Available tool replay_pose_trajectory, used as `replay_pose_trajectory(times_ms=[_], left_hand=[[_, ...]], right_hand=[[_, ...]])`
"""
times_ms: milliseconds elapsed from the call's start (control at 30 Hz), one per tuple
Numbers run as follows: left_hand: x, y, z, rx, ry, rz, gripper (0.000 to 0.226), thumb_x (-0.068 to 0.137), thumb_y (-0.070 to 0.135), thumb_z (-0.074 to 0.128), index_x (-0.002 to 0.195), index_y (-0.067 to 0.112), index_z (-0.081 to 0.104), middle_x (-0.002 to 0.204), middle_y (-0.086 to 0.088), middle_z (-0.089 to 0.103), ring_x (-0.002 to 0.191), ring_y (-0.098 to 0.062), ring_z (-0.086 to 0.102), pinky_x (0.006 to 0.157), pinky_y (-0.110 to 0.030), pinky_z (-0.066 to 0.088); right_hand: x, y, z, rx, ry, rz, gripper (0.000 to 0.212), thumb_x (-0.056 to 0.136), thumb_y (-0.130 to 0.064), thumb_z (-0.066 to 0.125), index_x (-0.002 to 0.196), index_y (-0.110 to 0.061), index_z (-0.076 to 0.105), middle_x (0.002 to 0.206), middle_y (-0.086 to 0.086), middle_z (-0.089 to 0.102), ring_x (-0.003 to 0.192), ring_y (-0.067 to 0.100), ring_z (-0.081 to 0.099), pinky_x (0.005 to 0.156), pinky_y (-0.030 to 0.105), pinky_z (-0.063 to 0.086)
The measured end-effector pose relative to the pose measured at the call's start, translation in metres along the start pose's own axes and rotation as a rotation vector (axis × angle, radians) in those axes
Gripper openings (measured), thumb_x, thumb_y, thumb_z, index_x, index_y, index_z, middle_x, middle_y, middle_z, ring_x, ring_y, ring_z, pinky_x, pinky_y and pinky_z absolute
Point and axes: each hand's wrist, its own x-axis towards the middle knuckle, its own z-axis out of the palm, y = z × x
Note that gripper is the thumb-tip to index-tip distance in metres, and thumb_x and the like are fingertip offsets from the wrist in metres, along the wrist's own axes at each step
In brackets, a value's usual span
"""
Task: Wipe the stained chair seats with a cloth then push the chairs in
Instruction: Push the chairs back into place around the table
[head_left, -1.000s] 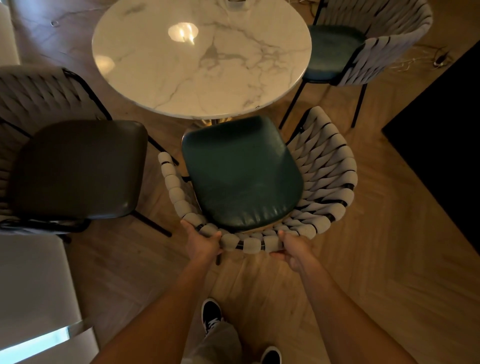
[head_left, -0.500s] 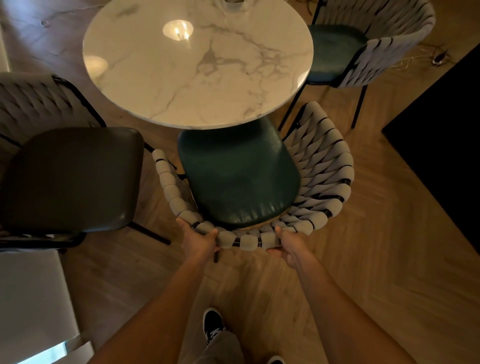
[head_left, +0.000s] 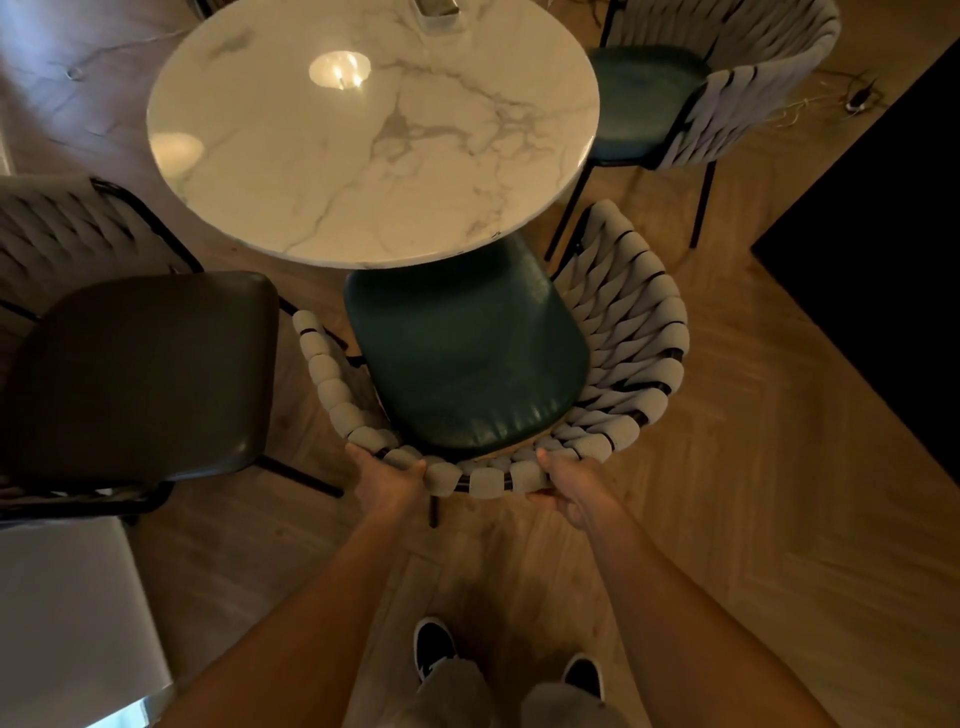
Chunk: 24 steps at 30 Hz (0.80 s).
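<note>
A view from above, looking down at a person's two bare arms reaching toward a round table in dim, warm light. At the far left, a chair with a dark brown seat (head_left: 140, 374) and a woven grey back stands pulled out from the table, well apart from the hands. Bottom left, a pale flat surface (head_left: 67, 613) fills the corner; what it is cannot be told. In the middle, the round white marble table (head_left: 363, 150) with grey veins reflects two lamps. The green-seated chair (head_left: 467, 353), with a curved back of thick grey woven straps, stands with the front of its seat tucked under the table's near edge. The left hand (head_left: 387, 486) is closed around the top rail of that chair's back, thumb over the straps. Just beside it, the right hand (head_left: 571, 493) grips the same rail, fingers curled beneath. Below, two black shoes (head_left: 434, 647) and pale trouser legs stand on the herringbone wood floor (head_left: 753, 467). At upper right, a second green chair (head_left: 649, 98) sits close beside the table, and a dark rug (head_left: 883, 260) covers the right edge. No cloth is in view. No writing, labels or brand marks can be read anywhere.
</note>
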Motion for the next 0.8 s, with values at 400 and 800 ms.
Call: replay_pose_trajectory(times_ms=[400,800], left_hand=[[-0.063,0.056,0.094,0.513,0.072,0.423,0.039,0.082,0.035,0.07,0.117,0.019,0.063,0.107,-0.007,0.067,0.103,-0.027,0.061,0.101,-0.042,0.044],[-0.14,0.179,0.267,0.311,-0.358,0.503,0.021,0.088,0.016,0.066,0.108,0.022,0.068,0.093,0.002,0.071,0.09,-0.009,0.065,0.093,-0.033,0.051]], right_hand=[[-0.002,-0.052,-0.175,-0.426,-0.194,-0.094,0.043,0.087,-0.032,0.068,0.125,-0.018,0.052,0.11,0.004,0.063,0.097,0.021,0.063,0.083,0.037,0.055],[0.055,-0.18,-0.366,-0.335,0.01,-0.205,0.026,0.09,-0.022,0.063,0.114,-0.014,0.057,0.086,0.003,0.061,0.066,0.014,0.056,0.051,0.024,0.042]])
